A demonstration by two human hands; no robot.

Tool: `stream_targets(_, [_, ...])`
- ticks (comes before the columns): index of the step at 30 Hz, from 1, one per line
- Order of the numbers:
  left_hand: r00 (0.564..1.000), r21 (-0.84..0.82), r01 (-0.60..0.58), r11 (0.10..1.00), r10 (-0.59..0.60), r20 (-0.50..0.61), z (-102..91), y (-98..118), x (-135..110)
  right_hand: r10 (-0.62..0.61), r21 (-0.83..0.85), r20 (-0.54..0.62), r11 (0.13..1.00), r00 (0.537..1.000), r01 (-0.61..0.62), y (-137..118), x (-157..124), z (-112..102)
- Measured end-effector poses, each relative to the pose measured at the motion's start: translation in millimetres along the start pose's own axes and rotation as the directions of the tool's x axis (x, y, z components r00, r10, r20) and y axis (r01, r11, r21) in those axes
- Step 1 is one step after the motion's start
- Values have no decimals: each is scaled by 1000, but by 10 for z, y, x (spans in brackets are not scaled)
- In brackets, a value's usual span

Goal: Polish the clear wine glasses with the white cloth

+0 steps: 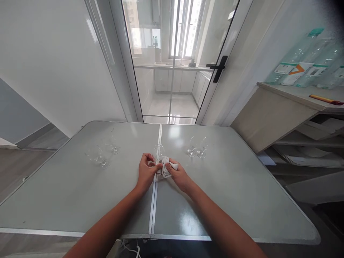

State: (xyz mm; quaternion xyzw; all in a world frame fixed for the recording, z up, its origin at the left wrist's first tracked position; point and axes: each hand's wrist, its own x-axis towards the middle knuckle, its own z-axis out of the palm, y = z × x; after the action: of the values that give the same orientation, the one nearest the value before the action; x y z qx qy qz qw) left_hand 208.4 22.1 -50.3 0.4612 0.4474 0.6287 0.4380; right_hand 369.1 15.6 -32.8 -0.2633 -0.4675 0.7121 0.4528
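Over the table's centre seam, my left hand (146,169) is closed around a clear stemmed wine glass (159,149), whose bowl points away from me. My right hand (178,175) grips a crumpled white cloth (166,167) and presses it against the lower part of this glass. Cloth and fingers hide much of the stem and foot. To the left stand two similar glasses, a nearer wine glass (103,163) and a farther wine glass (115,149). On the right, a wine glass (191,152) and another wine glass (201,153) stand side by side.
The grey-green table (80,200) has metal edging and a metal strip down its middle. Beyond it is a glass door with a black handle (220,68). A shelf unit (285,107) on the right carries several large plastic bottles (298,68). White cables (134,249) hang below the front edge.
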Motion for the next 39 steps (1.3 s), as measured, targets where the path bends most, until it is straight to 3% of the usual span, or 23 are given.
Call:
stream_targets(3, [977, -142, 103, 984, -74, 199, 34, 32, -9, 84, 160, 56, 983, 995, -93, -40, -22, 25])
stream_targets(6, [941, -211, 151, 966, -74, 331, 58, 50, -57, 131, 166, 68, 976, 989, -141, -70, -32, 7])
stream_targets(8, [946, -229, 111, 967, -32, 323, 63, 52, -86, 114, 44, 68, 992, 991, -117, -84, -31, -14])
stream_targets(10, [962, -226, 57, 973, 6, 271, 60, 54, -99, 32, -198, 49, 980, 998, -22, -90, -29, -21])
stream_targets(11, [971, -213, 33, 976, 19, 239, 57, 56, -101, -30, -351, 36, 936, 999, 41, -89, -28, -18])
stream_targets(13, [983, -180, -9, 984, 42, 180, 50, 62, -96, -167, -628, 31, 764, 985, 150, -80, -28, 0])
stream_targets(15, [989, -149, -33, 988, 54, 137, 44, 69, -86, -268, -776, 41, 598, 963, 199, -68, -29, 18])
stream_targets(16, [990, -137, -38, 990, 55, 126, 41, 72, -80, -283, -799, 41, 566, 958, 201, -66, -29, 19])
stream_targets(18, [989, -129, -31, 991, 48, 138, 38, 78, -69, -224, -746, 26, 644, 974, 168, -75, -26, -1])
stream_targets(21, [980, -170, -5, 985, 38, 194, 39, 93, -54, -31, -442, 21, 896, 999, 38, -109, -10, -85])
stream_targets(23, [978, -207, 3, 978, 40, 206, 44, 114, -44, -15, -229, -49, 974, 999, 4, -128, 9, -152])
stream_targets(24, [980, -219, -5, 976, 48, 192, 45, 127, -39, -55, -165, -142, 986, 988, 31, -134, 19, -179])
stream_targets(26, [989, -215, -47, 976, 76, 129, 46, 152, -31, -171, -129, -381, 983, 908, 131, -136, 38, -205])
stream_targets(28, [992, -180, -101, 978, 113, 53, 45, 170, -31, -209, -117, -520, 978, 829, 173, -131, 50, -180])
stream_targets(29, [992, -160, -118, 980, 124, 31, 45, 175, -35, -177, -78, -519, 984, 836, 160, -126, 53, -147])
stream_targets(30, [991, -140, -130, 982, 134, 20, 45, 178, -43, -120, -16, -474, 992, 872, 128, -122, 53, -104])
stream_targets(33, [982, -93, -185, 978, 187, 11, 45, 179, -79, 32, 145, -248, 989, 968, 5, -108, 44, 26])
stream_targets(36, [969, -62, -238, 969, 242, 53, 33, 179, -118, 83, 134, -153, 989, 985, -63, -87, 34, 50])
stream_targets(39, [957, -22, -257, 966, 257, 131, 17, 166, -143, 77, 21, -177, 997, 981, -75, -39, 39, -48])
